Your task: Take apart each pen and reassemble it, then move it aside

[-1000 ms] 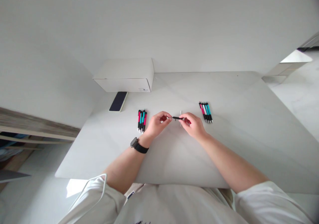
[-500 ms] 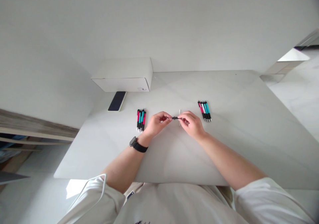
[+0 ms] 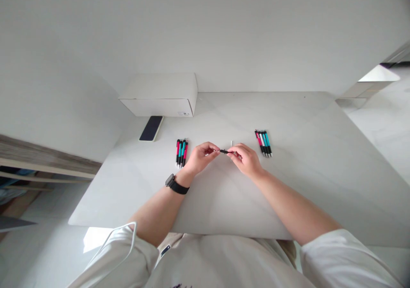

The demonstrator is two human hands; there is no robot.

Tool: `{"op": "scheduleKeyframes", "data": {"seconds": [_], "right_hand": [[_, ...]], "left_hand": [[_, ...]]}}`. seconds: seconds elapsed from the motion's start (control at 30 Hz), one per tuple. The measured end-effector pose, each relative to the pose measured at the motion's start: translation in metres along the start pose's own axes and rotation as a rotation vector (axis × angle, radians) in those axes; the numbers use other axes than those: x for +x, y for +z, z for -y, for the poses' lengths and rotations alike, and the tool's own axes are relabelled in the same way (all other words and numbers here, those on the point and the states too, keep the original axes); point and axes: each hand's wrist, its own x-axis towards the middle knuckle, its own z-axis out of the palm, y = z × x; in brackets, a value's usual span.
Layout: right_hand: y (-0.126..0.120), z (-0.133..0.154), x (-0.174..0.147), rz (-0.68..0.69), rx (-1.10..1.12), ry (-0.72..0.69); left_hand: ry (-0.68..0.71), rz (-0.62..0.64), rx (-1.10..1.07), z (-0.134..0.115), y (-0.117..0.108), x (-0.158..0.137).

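Note:
Between my two hands a small dark pen part (image 3: 224, 151) is held level above the table. The fingertips of my left hand (image 3: 202, 157) pinch its left end, and my right hand (image 3: 246, 159) grips its right end; the fingers cover both ends. Behind my right fingertips lies a thin white stick (image 3: 231, 144), perhaps a refill, partly hidden. Several red and teal pens with black grips (image 3: 181, 152) lie side by side just left of my left hand. A second row of pens (image 3: 263, 143), red, white and teal, lies beyond my right hand.
A white box (image 3: 156, 105) stands at the back left against the wall. In front of it a dark-screened phone (image 3: 151, 128) lies flat. The pale table (image 3: 224, 202) has its near edge at my body. A wooden shelf (image 3: 48, 164) is off to the left.
The pen part now tilts slightly, its left end higher, and the left fingertips have shifted a little left. Both hands keep their pinch. The rows of pens stay put.

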Motion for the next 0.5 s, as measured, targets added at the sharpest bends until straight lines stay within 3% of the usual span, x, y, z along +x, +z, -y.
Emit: {"op": "scheduleKeyframes", "data": {"seconds": [0.5], "right_hand": [[0.0013, 0.0000, -0.0022, -0.050, 0.035, 0.009]], "left_hand": [[-0.027, 0.048, 0.064, -0.0029, -0.0015, -0.0013]]}}
